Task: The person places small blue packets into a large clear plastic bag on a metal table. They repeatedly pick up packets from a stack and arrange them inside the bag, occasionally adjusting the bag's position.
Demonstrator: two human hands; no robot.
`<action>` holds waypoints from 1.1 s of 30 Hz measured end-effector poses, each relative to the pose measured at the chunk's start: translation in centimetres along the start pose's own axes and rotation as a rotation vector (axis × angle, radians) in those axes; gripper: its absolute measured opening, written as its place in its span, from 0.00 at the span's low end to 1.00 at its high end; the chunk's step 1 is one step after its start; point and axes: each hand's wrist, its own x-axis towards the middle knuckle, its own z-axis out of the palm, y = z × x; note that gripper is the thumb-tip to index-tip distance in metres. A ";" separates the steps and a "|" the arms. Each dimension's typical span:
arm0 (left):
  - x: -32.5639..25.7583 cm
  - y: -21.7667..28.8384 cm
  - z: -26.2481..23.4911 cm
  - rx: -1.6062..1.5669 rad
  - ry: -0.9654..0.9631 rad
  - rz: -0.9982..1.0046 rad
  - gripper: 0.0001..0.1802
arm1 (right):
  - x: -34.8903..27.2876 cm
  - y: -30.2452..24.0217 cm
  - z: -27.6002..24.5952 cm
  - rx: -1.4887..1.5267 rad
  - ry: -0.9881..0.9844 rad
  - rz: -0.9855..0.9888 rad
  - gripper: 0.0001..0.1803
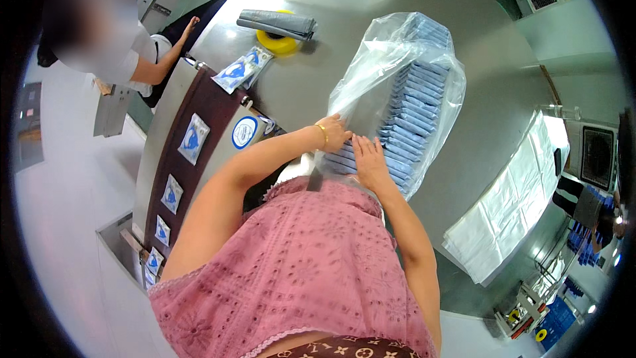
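Observation:
A clear plastic bag (371,46) lies on the metal table, filled with a long row of small blue packets (417,103) standing on edge. At the near end of the row, my left hand (333,132), with a gold-coloured bangle at the wrist, is closed at the bag's left edge, its fingertips partly hidden against the packets. My right hand (371,162) rests over the near packets, fingers stretched forward and a little apart. The fingertips of both hands almost meet.
At left, a dark conveyor belt (173,159) carries several white-and-blue packets (193,139). More packets (242,69) lie at its end. A grey roll (278,23) rests on a yellow ring (278,45). Clear plastic sheets (510,199) are stacked at right. A person sits at far left.

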 end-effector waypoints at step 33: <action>-40.3 -17.6 12.7 -0.463 0.040 -1.380 0.24 | 0.0 2.4 2.2 0.047 -0.034 -0.076 0.32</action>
